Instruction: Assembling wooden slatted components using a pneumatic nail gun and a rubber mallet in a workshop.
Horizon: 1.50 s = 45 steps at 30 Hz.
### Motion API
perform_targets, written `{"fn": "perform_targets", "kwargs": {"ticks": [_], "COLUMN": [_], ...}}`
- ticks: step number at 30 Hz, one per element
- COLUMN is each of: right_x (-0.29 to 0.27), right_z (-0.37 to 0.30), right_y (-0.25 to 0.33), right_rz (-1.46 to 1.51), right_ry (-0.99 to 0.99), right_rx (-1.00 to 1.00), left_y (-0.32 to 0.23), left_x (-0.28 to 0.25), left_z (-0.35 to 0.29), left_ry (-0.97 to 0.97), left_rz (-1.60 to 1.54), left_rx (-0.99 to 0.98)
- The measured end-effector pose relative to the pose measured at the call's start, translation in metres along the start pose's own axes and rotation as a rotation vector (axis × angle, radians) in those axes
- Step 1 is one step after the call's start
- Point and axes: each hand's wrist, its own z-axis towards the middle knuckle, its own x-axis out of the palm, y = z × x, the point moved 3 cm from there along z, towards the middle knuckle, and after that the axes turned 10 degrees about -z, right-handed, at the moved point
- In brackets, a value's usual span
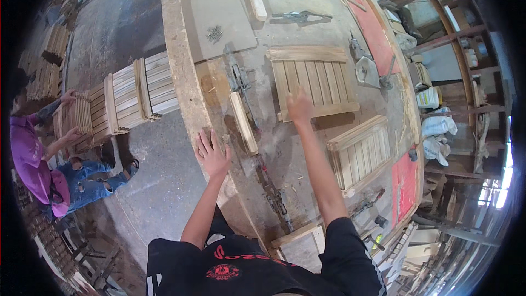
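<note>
My left hand [212,155] lies with its fingers spread on the worktable's raised wooden edge [183,57]. My right hand [299,107] is over the near part of a slatted wooden panel [323,81], close to its lower rail. Its fingers are smeared, so their grip and any contact with the slats cannot be made out. A second slatted panel stack [361,153] lies nearer and to the right. Between my hands are a loose wooden bar [243,123] and metal clamps [272,189] fixed along the tabletop.
A pile of small nails or screws [214,34] sits on a flat board at the far left. Farther right lie a power tool [359,49] and red sheets [377,33]. Shelves [466,38] line the right. Left of the table, a person [41,159] handles stacked slatted panels [129,93].
</note>
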Motion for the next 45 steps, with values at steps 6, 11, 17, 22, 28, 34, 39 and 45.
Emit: {"fn": "perform_targets", "kwargs": {"ticks": [6, 11, 17, 22, 28, 34, 39, 45], "right_x": [0.027, 0.054, 0.034, -0.001, -0.016, -0.096, -0.12, -0.073], "right_z": [-0.053, -0.023, -0.002, 0.012, 0.005, 0.025, 0.055, 0.044], "right_y": [-0.104, -0.137, -0.121, -0.104, -0.146, -0.193, -0.178, -0.18], "right_rz": [0.504, 0.908, 0.651, 0.837, 1.188, 0.906, 0.92, 0.977], "right_ry": [0.048, 0.188, -0.198, -0.381, -0.539, -0.282, -0.034, -0.014], "right_rx": [1.092, 1.062, 1.096, 1.225, 0.84, 0.529, 0.413, 0.468], "left_y": [0.001, -0.001, -0.001, 0.005, -0.003, -0.005, 0.001, 0.001], "left_x": [-0.004, -0.005, -0.001, -0.011, -0.005, -0.001, -0.004, -0.005], "left_z": [0.0, -0.003, -0.002, 0.002, 0.002, 0.004, 0.002, 0.003], "left_ry": [0.013, 0.053, 0.057, 0.02, 0.008, 0.025, 0.019, 0.033], "left_rz": [0.033, 0.013, 0.016, 0.044, 0.023, 0.043, 0.064, 0.017], "left_rx": [0.006, -0.007, -0.034, -0.022, -0.012, -0.029, -0.038, -0.043]}}
